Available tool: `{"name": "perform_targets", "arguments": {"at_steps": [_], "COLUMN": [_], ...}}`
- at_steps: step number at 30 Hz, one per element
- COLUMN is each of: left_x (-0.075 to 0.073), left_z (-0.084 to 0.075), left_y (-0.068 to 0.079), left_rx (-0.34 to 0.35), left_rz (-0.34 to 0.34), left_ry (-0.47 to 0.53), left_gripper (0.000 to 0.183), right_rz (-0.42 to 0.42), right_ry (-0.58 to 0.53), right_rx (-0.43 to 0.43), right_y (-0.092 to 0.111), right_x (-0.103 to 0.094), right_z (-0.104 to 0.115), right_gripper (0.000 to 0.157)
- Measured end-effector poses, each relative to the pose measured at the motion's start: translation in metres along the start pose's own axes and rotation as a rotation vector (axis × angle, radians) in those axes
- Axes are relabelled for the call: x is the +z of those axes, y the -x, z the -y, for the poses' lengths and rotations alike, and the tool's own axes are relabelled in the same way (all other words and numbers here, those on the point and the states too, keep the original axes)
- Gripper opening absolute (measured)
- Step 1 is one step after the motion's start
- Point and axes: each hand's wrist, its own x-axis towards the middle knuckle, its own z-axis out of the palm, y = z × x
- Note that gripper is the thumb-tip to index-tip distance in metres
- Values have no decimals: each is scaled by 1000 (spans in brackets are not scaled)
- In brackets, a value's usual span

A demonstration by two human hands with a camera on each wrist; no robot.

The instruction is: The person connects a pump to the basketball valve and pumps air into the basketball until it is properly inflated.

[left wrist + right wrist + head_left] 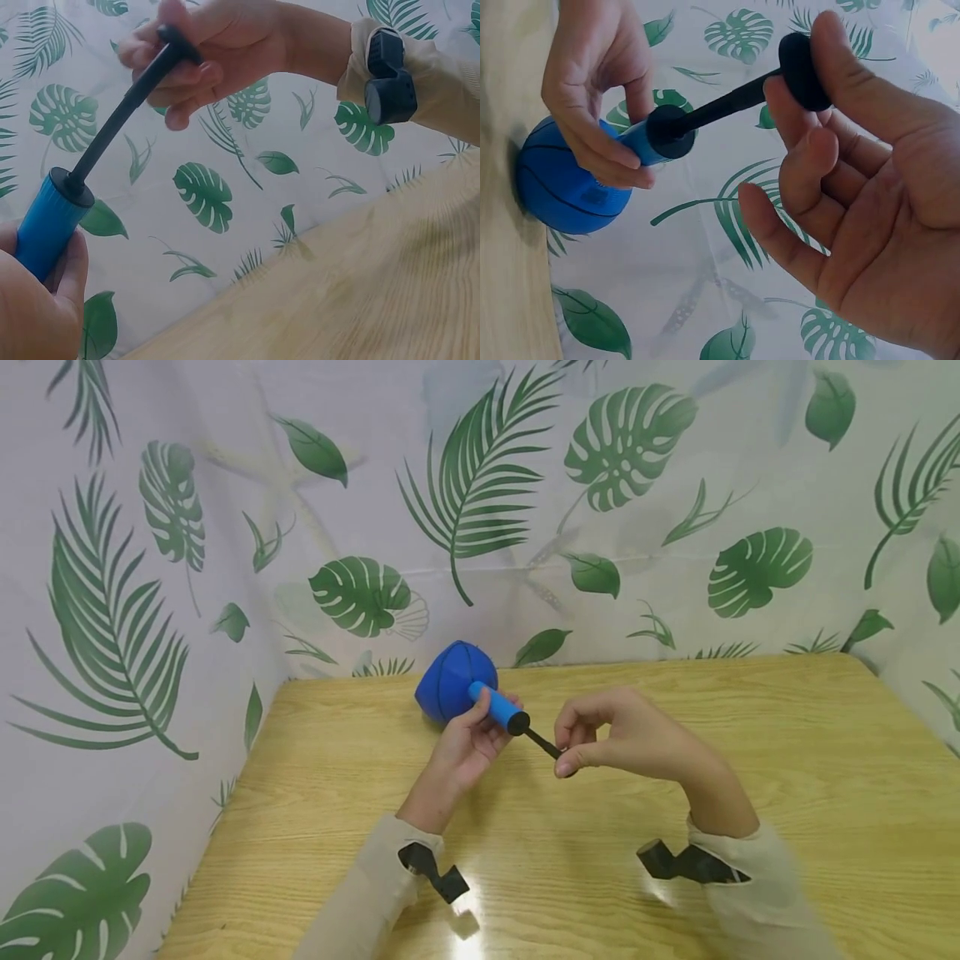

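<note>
A blue hand pump (498, 707) with a black end cap points toward a blue ball (456, 681) with black seams, which looks partly sunken in the head view. My left hand (468, 743) grips the pump's barrel beside the ball. Its black rod is drawn out of the barrel and ends in a round black handle (805, 71). With thumb and fingers my right hand (622, 735) pinches that handle, the other fingers loosely curled below it. Where the pump meets the ball is hidden.
The ball sits on a wooden table (337, 827), near its back edge. Behind and to the left stands a white cloth (517, 610) printed with green leaves. Each sleeve carries a black wrist camera (690, 863).
</note>
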Motion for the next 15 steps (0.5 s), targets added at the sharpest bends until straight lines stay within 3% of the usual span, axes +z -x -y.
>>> {"name": "perform_targets", "arguments": {"at_steps": [9,15], "left_x": [4,6], "left_z": [8,13], "left_y": [2,4], "left_rx": [-24,-60], "left_rz": [11,-2], "left_ry": [-27,-29], "left_gripper": [24,25], "right_rz": [-100,-130], "right_ry": [60,31], "right_rx": [55,89], "right_y": [-11,-17], "right_x": [10,17], "right_z": [-10,-16], "right_gripper": [16,15]}}
